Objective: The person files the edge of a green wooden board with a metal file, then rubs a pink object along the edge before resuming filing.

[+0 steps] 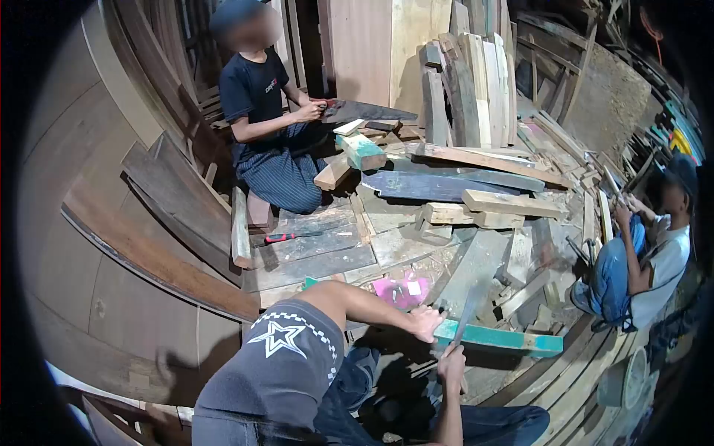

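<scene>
My left hand (426,323) grips the left end of a long green-painted wooden bar (506,338). Below and right of it, my right hand (451,366) is closed round the handle end of a saw, whose blade (468,312) points up and crosses the bar near my left hand. The handle is mostly hidden by my fingers. My bent knees lie under and beside the bar. Just above my left forearm is a pink sheet (402,291) with small dark items on it.
A person (256,104) at upper left sits holding a handsaw (364,112). Another person (654,253) sits at right. Wood pieces (446,186) are piled between them. A red-handled tool (279,238) lies on the planks. Curved boards (149,253) line the left; a bucket (626,379) stands lower right.
</scene>
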`<state>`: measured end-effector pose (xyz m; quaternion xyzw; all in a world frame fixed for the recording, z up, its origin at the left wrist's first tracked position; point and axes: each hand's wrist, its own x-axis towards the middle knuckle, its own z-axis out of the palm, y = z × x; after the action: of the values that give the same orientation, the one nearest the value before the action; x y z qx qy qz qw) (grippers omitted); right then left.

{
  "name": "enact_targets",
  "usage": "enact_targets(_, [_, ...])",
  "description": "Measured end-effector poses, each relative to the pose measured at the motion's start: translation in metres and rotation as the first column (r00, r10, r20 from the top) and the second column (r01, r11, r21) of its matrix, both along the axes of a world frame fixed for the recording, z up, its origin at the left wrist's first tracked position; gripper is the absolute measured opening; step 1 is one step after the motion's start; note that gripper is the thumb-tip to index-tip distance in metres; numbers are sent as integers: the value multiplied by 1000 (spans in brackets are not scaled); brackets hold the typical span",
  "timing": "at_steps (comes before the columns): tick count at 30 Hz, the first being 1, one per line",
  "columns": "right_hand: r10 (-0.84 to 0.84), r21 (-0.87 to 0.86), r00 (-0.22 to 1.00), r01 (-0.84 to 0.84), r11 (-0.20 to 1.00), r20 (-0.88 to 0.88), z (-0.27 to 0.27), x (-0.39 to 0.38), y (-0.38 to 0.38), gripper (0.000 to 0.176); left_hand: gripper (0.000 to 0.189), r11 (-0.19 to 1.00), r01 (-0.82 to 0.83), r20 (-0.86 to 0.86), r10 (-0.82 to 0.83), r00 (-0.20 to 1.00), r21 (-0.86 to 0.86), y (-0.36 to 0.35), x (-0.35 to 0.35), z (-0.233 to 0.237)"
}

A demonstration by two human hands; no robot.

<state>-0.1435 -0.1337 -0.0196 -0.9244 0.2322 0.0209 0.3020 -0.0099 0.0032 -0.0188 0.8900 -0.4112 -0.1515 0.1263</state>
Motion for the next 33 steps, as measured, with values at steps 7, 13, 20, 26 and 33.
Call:
enact_targets(7, [-12,29,1000,13,1000,-12,7,0,3,40,86,1000,1,-23,0,1000,22,0,0,4])
enact_targets(13, [-6,32,999,7,999,-40,10,0,2,43,85,1000,9,9,-9,1000,28,-1,1,-6])
enact_targets(20, [-1,13,999,2,1000,-52,3,1,0,43,84,998,8,-58,-5,998,56,1,0,15])
enact_targets(26, [-4,0,999,4,1000,-48,2,1,1,43,84,1000,21,19,-21,1000,-7,0,2,-4])
enact_targets(33, [-4,39,999,6,999,-49,11,1,2,43,89,993,3,-75,6,997,115,-2,0,17])
